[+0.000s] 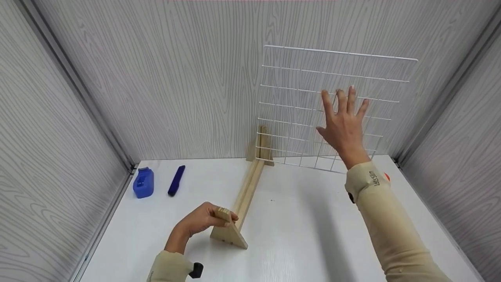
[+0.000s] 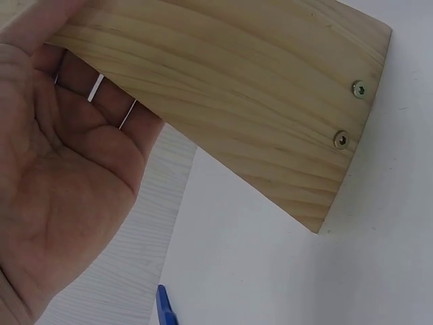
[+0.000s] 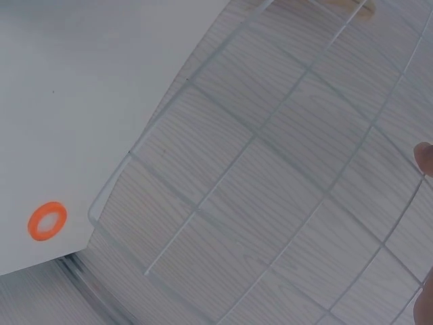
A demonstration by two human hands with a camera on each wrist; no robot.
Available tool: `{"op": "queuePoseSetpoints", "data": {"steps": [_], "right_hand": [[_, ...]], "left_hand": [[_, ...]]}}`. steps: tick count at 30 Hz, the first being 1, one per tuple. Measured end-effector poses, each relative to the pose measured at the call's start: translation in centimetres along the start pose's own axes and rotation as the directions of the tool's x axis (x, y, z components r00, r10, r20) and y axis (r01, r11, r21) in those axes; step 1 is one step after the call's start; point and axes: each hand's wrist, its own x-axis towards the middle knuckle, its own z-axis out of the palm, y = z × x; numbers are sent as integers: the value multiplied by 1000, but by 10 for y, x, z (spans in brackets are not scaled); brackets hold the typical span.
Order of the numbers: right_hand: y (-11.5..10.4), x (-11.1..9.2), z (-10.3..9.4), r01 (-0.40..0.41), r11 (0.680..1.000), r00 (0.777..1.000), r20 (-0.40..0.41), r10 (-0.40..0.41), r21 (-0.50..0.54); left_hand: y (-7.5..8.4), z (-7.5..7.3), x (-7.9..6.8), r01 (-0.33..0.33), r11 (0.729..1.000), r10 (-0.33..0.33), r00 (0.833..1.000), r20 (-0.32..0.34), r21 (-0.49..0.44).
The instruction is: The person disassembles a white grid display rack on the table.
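A wooden stand (image 1: 250, 187) runs front to back on the white table, a long slotted bar between two upright end boards. My left hand (image 1: 203, 218) grips the top of its near end board (image 1: 229, 234), thumb on one side and fingers on the other. The left wrist view shows two bolts in that board (image 2: 230, 88). A white wire grid panel (image 1: 313, 71) stands raised and tilted, its lower left corner by the far end board (image 1: 267, 149). My right hand (image 1: 343, 127) rests against the grid with spread, mostly straight fingers; fingertips touch wires in the right wrist view.
On the left of the table (image 1: 289, 235) lie a blue tape dispenser (image 1: 143, 183) and a dark blue, slim bar-shaped item (image 1: 177, 181). An orange ring (image 3: 34, 227), perhaps a tape roll, lies at the far right corner. Wood-patterned walls (image 1: 176, 78) enclose the back and sides.
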Motion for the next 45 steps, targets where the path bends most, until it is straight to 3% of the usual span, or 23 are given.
{"op": "queuePoseSetpoints", "data": {"steps": [20, 45], "right_hand": [[4, -5, 3, 36, 999, 997, 62, -36, -6], [7, -4, 5, 19, 1000, 999, 50, -20, 18]], "left_hand": [[-2, 13, 6, -37, 999, 36, 997, -67, -15], [3, 25, 10, -33, 999, 30, 988, -149, -23]]}}
